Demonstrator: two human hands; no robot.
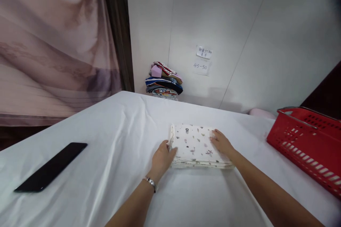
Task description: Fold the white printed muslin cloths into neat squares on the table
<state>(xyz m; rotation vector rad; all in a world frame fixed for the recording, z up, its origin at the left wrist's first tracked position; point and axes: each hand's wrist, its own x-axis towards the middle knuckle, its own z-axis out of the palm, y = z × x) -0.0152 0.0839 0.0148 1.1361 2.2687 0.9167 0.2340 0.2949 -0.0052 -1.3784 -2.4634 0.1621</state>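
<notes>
The folded printed cloth [194, 143] looks soft and matt, lying on a white table cover [128, 184] of smooth, lightly creased fabric with a faint sheen. The bracelet [151, 183] is shiny, silvery metal, the black flat device [52, 166] smooth and dark, and the basket [319, 149] slotted red plastic with a grey, metal-looking handle [298, 119]. Behind, the pink curtain [53, 35] has a satiny gloss, the paper notes [201, 67] look matt, and the wall panels [226, 14] are smooth.

One head view looks forward and down from close above the sheet [128, 149], facing the wall [213, 17] behind it.
</notes>
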